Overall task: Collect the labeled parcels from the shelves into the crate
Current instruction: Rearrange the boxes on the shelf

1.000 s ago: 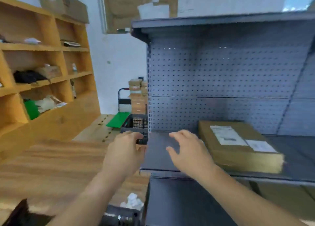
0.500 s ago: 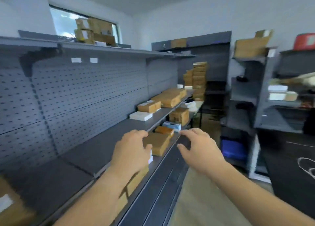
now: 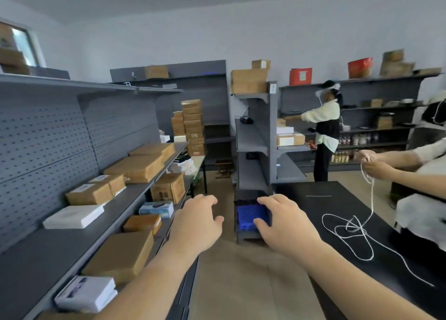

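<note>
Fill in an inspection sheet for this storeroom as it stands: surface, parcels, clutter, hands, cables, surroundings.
Surface: grey shelf runs along the left; black table on the right.
Job's things: labeled brown parcels and a white flat box lie on the grey shelf; blue crate sits low at the end of the middle rack.
Clutter: light-blue carton on the lower shelf.
Grips: left hand and right hand open, empty, held over the aisle.
Cables: white cord looped on the black table, held up by another person's hands.
Surroundings: a person stands at the far shelves; stacked cartons at the back.
</note>
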